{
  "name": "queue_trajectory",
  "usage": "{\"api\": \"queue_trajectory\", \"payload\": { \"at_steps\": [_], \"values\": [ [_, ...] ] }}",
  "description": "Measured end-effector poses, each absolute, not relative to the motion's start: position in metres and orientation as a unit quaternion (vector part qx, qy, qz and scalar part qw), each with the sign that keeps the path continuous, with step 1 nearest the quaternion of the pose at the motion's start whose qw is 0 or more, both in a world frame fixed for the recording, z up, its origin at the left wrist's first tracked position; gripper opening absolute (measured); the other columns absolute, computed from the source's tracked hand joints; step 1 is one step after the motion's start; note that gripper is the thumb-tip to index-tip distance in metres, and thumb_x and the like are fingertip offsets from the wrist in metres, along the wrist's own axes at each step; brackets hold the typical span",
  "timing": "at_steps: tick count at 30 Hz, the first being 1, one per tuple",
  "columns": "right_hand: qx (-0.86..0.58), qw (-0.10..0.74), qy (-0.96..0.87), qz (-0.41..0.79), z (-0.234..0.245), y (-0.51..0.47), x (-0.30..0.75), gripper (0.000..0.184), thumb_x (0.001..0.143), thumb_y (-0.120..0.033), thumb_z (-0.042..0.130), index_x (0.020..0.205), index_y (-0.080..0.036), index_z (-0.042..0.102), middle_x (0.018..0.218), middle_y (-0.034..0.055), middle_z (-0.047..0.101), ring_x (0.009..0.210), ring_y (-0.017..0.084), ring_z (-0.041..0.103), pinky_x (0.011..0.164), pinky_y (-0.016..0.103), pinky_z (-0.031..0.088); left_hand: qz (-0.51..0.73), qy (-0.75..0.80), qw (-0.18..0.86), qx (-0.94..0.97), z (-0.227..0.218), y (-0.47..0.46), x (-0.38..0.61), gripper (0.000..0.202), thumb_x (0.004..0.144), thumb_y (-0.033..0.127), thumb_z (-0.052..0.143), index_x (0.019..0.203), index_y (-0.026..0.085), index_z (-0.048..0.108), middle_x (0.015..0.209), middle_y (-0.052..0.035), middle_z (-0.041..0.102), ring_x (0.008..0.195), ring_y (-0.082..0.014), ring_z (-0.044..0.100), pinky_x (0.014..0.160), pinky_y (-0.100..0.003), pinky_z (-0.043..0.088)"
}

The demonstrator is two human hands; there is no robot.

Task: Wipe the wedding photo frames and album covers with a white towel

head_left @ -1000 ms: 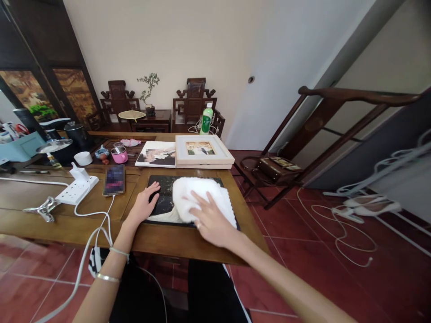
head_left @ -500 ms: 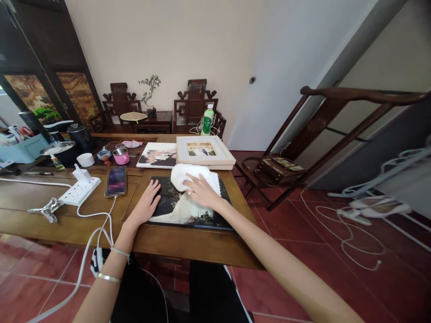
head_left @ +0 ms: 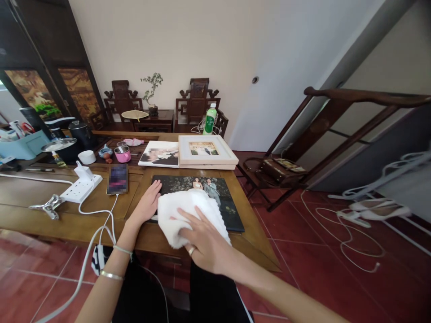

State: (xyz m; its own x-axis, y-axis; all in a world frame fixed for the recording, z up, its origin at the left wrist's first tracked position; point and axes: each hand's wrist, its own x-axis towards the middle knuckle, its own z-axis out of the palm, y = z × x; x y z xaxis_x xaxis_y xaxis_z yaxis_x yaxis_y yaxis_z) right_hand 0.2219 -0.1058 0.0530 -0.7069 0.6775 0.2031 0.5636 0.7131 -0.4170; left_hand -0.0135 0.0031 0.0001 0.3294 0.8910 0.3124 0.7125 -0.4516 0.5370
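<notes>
A dark photo panel (head_left: 232, 204) showing a couple lies flat near the table's front edge. Over its lower middle is a white cloth (head_left: 186, 208), fluffy and bunched, overhanging the panel's near side. My right hand (head_left: 202, 237), with a ring on one finger, holds the cloth, its fingers pressed down into the fabric. On the panel's left edge rests my left hand (head_left: 148, 204), fingers stretched out and holding nothing. The cloth hides the lower part of the picture.
Behind the panel lie a framed photo (head_left: 207, 150) and a flat photo print (head_left: 158, 154). A phone (head_left: 117, 178), a white power strip (head_left: 81, 188) with cables and a pink cup (head_left: 123, 154) are at left. A green bottle (head_left: 209, 119) stands behind; a wooden chair (head_left: 279, 168) is at right.
My right hand has drawn the cloth from the panel's far side toward me and slightly left, baring the pictured couple. My left hand stays at the left edge.
</notes>
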Motion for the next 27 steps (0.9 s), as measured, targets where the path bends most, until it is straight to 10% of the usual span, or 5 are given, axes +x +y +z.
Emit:
{"api": "queue_trajectory", "payload": {
  "at_steps": [13,27],
  "values": [
    [-0.488,0.167,-0.852,0.087,0.05,0.041,0.188,0.045,0.087,-0.018,0.037,0.128,-0.014,0.054,0.135,0.0183,0.053,0.138,0.03,0.03,0.107,0.063,0.014,0.302,0.507,0.153,0.792,-0.002,0.006,-0.014,0.049,0.094,0.029,0.032,0.135,0.008,0.046,0.148,-0.016,0.039,0.141,-0.0229,0.03,0.117,-0.045,0.022],
    [-0.353,0.164,-0.904,0.179,0.058,-0.115,0.234,0.038,0.07,-0.004,0.044,0.097,-0.022,0.064,0.136,0.0075,0.055,0.142,0.024,0.021,0.115,0.057,0.009,0.316,0.502,0.16,0.789,-0.003,0.006,-0.013,0.047,0.093,0.025,0.03,0.135,0.012,0.048,0.147,-0.0137,0.041,0.14,-0.022,0.031,0.116,-0.046,0.023]
  ]
}}
